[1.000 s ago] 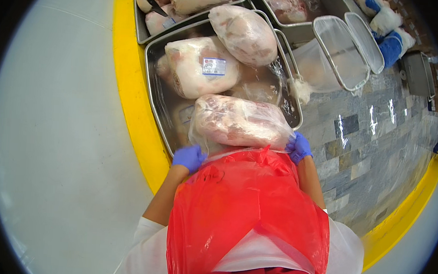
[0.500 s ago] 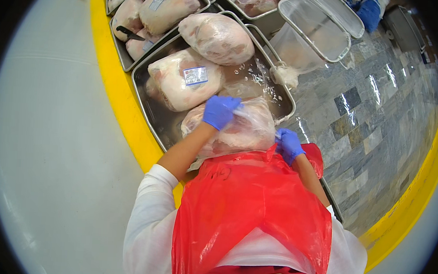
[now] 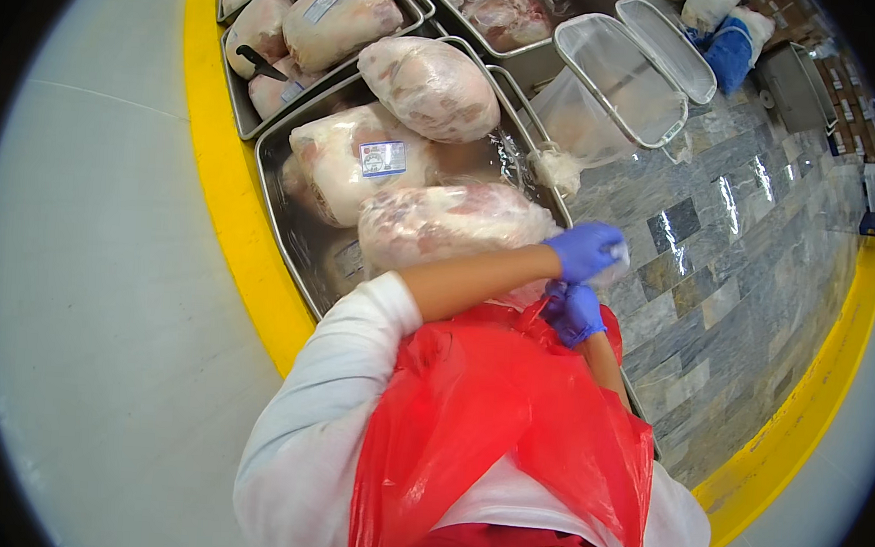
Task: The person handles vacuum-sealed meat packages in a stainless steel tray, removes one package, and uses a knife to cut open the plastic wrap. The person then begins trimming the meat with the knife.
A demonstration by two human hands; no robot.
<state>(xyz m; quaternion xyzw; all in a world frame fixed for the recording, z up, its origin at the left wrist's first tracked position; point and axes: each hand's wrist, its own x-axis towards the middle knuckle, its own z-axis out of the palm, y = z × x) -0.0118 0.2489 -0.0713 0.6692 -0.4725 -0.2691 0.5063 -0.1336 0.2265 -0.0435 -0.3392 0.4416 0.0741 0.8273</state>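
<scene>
I look right of the meat (image 3: pixel 451 219).
Left hand (image 3: pixel 583 250) — curled round plastic (image 3: pixel 615 265); right hand (image 3: pixel 574 313) — bent fingers, hold unclear.

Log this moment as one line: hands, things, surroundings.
Left hand: across the body, gripping clear plastic | Right hand: just below, grip unclear | Near: wrapped meat in metal tray | Rest: red apron, yellow edging
</scene>
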